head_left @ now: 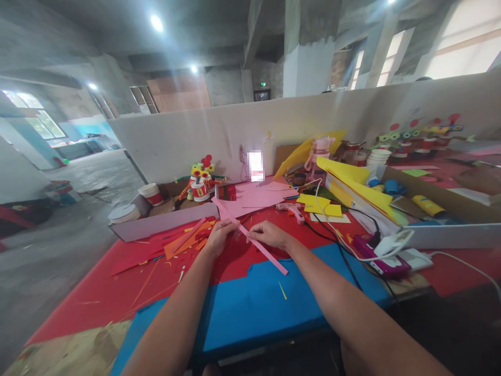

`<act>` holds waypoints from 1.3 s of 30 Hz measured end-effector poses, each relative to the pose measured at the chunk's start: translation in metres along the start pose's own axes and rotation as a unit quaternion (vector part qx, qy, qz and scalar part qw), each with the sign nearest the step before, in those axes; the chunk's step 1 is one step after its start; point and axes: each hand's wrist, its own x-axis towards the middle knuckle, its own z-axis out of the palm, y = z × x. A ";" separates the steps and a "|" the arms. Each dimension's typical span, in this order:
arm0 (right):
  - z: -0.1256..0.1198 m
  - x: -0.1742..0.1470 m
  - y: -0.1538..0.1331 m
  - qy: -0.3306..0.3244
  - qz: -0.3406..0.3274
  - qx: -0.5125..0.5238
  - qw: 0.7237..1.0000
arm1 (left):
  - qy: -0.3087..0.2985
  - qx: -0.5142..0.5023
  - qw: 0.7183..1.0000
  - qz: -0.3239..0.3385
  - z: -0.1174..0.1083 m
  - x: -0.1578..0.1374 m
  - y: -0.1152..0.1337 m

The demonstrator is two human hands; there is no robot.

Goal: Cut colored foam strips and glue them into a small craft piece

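Above the red-covered counter (pixel 74 308), fingers of left hand (pixel 222 235) and right hand (pixel 270 234) pinch a long pink paper strip (pixel 271 256). Hard tugs could rip it.

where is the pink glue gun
In the head view, the glue gun lies right of centre, just left of small yellow sheets, beyond the right hand.

Pink strip (pixel 270 255) partly behind right hand (pixel 269 234), 2 forearms (pixel 178 313) cropped below, white panel (pixel 255 165) pixelated
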 end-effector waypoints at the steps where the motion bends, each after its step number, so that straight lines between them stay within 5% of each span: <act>1: 0.001 0.001 0.000 0.006 0.000 0.009 1.000 | -0.009 -0.003 1.000 -0.003 0.001 0.000 0.000; 7: 0.004 0.003 0.001 -0.008 -0.032 0.039 0.999 | -0.066 0.012 0.997 -0.022 0.007 0.000 -0.003; 13: -0.002 -0.003 0.001 -0.059 0.052 0.056 0.995 | 0.034 -0.006 0.999 0.009 -0.004 0.002 0.000; 25: -0.006 -0.005 -0.005 -0.105 0.030 0.019 0.994 | 0.131 -0.031 0.988 0.081 -0.022 0.009 -0.003; 31: -0.007 -0.007 -0.009 -0.117 0.019 0.015 0.993 | 0.250 -0.067 0.962 0.087 -0.026 0.011 0.003; 34: -0.005 -0.004 -0.006 -0.039 0.012 0.044 0.998 | 0.284 -0.057 0.953 0.094 -0.027 0.012 0.004; 39: -0.005 0.006 0.008 0.182 0.023 0.169 0.968 | 0.207 0.057 0.972 0.098 -0.020 0.012 -0.003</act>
